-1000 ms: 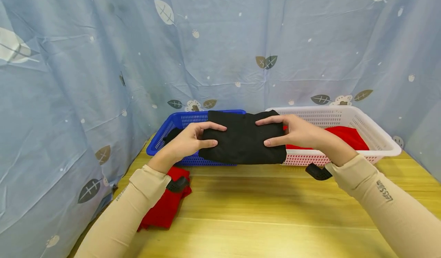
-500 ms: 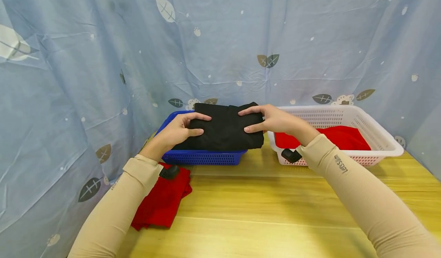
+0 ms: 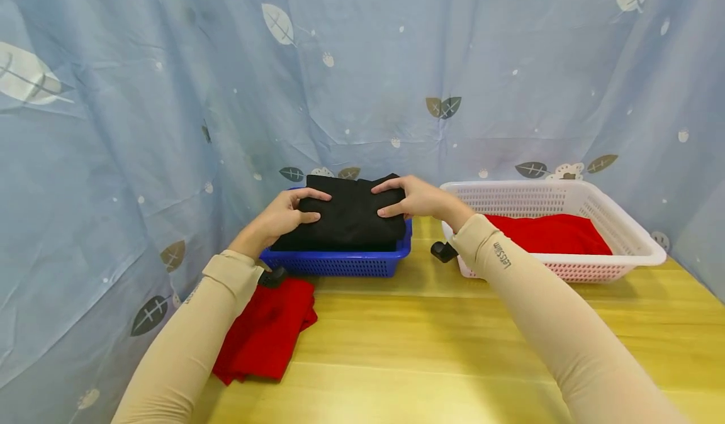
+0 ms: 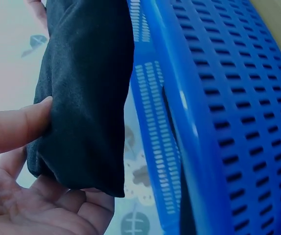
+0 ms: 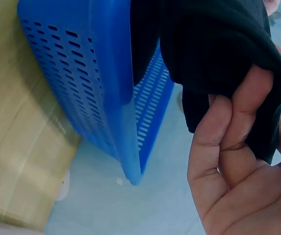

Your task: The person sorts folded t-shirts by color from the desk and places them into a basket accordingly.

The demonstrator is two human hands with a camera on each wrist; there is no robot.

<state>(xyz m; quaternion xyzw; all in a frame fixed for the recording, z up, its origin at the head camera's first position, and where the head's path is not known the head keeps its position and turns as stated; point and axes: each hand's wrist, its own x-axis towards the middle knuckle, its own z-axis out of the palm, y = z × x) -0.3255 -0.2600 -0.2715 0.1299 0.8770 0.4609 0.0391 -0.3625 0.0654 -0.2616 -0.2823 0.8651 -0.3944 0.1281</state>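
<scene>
Now left hand (image 3: 277, 216) and right hand (image 3: 419, 199), fingers (image 3: 313, 194) clamped on folded black cloth (image 3: 352, 213), are shifting left, seemingly aligning it above the blue plastic basket (image 3: 334, 264).

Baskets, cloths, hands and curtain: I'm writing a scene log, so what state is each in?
Black cloth: folded, held up
Left hand: gripping the cloth's left end
Right hand: gripping its right end
Blue plastic basket: upright, dark fabric inside
White plastic basket: upright, red fabric inside
Red cloth: folded on the table, edges uneven
Curtain: hanging, creased
</scene>
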